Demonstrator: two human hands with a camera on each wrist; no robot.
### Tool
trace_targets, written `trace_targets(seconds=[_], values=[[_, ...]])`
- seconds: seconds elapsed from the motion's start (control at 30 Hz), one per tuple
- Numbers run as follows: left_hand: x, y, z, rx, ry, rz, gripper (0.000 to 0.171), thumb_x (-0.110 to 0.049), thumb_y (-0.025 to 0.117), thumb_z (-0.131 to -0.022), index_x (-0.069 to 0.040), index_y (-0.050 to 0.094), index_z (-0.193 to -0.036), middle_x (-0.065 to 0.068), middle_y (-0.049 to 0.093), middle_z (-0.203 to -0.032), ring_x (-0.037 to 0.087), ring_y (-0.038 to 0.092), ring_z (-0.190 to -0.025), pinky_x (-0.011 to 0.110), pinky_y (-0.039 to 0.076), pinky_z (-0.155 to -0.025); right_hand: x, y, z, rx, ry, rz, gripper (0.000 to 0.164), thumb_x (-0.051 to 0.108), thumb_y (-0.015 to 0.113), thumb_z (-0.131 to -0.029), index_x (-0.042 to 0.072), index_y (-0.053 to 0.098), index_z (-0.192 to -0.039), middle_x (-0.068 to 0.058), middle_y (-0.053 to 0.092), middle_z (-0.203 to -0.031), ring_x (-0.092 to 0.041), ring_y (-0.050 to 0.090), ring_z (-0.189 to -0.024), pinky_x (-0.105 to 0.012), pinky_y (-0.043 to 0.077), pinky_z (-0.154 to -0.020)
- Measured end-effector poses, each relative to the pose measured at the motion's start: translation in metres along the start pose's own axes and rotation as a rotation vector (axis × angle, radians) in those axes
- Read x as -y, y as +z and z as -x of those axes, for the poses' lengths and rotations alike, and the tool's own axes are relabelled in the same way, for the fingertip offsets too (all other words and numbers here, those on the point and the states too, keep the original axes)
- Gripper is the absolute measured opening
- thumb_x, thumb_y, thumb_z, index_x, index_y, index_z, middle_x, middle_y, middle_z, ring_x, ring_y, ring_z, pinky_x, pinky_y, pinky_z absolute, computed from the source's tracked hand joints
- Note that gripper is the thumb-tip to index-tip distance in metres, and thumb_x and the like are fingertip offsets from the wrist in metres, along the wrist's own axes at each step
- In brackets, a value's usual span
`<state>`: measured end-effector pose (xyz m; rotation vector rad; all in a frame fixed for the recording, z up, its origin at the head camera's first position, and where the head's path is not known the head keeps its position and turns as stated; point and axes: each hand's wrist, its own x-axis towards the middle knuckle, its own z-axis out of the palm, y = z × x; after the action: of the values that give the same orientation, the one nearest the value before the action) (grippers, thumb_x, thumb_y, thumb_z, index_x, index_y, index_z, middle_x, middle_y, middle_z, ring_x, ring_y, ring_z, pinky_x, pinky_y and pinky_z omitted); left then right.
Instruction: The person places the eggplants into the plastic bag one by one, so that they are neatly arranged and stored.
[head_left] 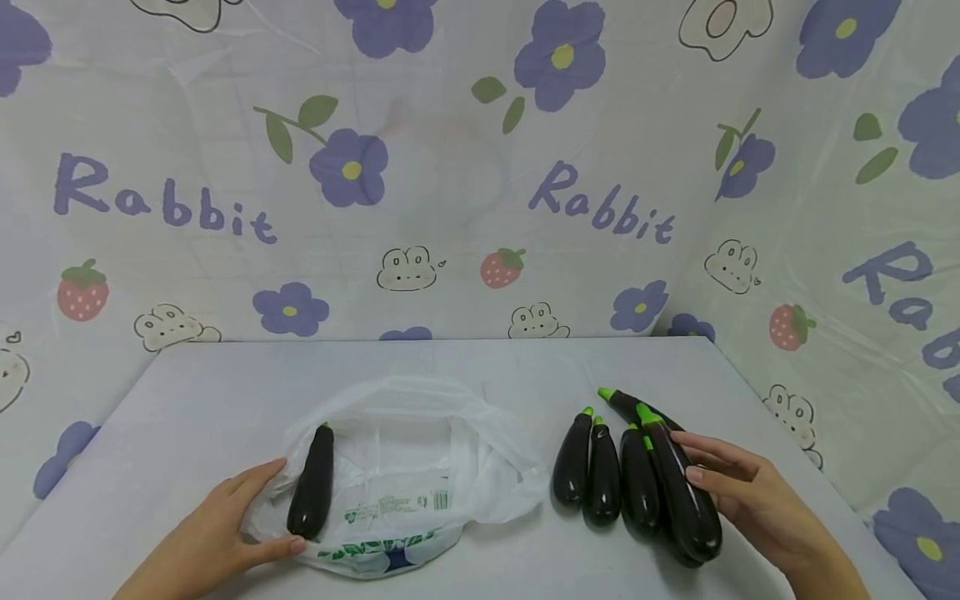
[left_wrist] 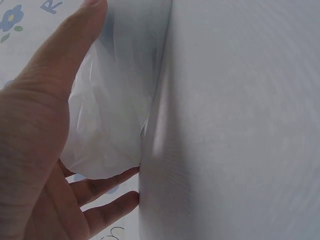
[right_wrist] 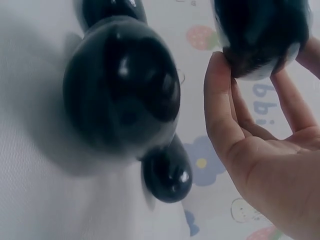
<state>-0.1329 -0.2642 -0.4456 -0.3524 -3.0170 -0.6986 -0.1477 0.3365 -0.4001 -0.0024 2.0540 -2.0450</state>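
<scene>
The right hand (head_left: 757, 496) holds one eggplant (head_left: 684, 487) between thumb and fingers, at the right end of a group on the white table (head_left: 420, 358). The left hand (head_left: 213, 525) has thumb and fingers wide apart, resting against the left side of the plastic bag (head_left: 487, 492); another eggplant (head_left: 311, 487) lies inside there. I judge that the step in hand is picking up this eggplant while the bag is steadied. The next move seems to call for a firm grip on the smooth skin, and for care with the neighbouring eggplants (head_left: 602, 479).

The held one partly hides those beneath and behind it, so I cannot count them surely. The left wrist view cuts off the thumb tip, and the bag's small print is unreadable.
</scene>
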Motion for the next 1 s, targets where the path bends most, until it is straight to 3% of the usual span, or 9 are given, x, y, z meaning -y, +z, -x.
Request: trace_targets(seconds=[0.57, 1.0], values=[[0.0, -0.001, 0.001, -0.007, 0.01, 0.007, 0.109, -0.078, 0.069, -0.066, -0.007, 0.045, -0.145, 0.023, 0.049, -0.138, 0.046, 0.044, -0.125, 0.067, 0.042, -0.091, 0.004, 0.021, 0.0, -0.005, -0.002, -0.094, 0.039, 0.011, 0.056, -0.101, 0.019, 0.059, -0.139, 0.006, 0.054, -0.134, -0.016, 0.053, -0.119, -0.035, 0.049, -0.093], [0.001, 0.001, 0.001, -0.043, 0.039, 0.004, 0.106, -0.077, 0.07, -0.067, -0.008, 0.046, -0.145, 0.021, 0.049, -0.138, 0.044, 0.044, -0.125, 0.066, 0.042, -0.091, 0.006, 0.056, -0.001, 0.054, 0.019, -0.189, 0.037, 0.008, 0.057, -0.1, 0.017, 0.062, -0.135, -0.009, 0.052, -0.135, -0.024, 0.055, -0.116, -0.037, 0.05, -0.091]])
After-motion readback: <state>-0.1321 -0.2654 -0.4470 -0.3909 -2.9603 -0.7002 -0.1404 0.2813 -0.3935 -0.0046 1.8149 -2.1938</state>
